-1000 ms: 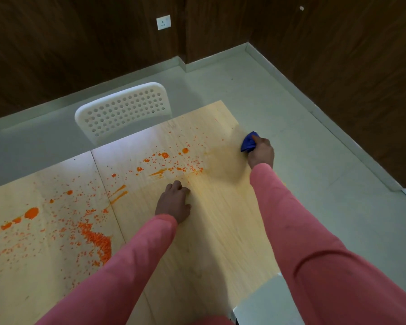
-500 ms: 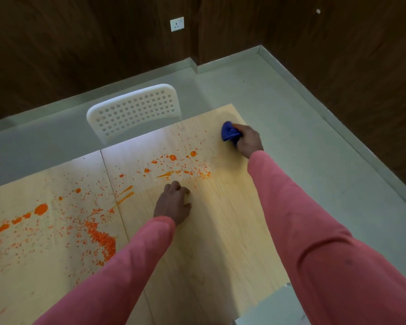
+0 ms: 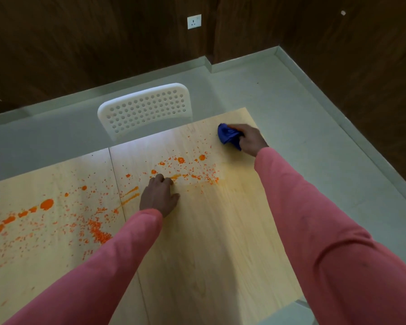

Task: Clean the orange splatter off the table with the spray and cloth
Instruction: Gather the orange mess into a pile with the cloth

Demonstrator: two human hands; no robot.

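- While I lean over the tabletop, my right hand grips the bunched blue cloth, fingers curled round it, and presses it onto the wood near the far right corner.
- My left hand rests on the tabletop with its fingers curled under, holding nothing, knuckles right at the edge of the mess.
- The orange splatter spreads from just beyond my left hand leftward across the seam between the two boards, with the bigger blobs and a dense patch well off to the left.
- The wood between my hands and toward me shows only a faint yellowish smear.
- A white perforated chair stands just behind the far edge of the tabletop.
- A wall socket sits on the dark wooden wall.
- Both my sleeves are pink.
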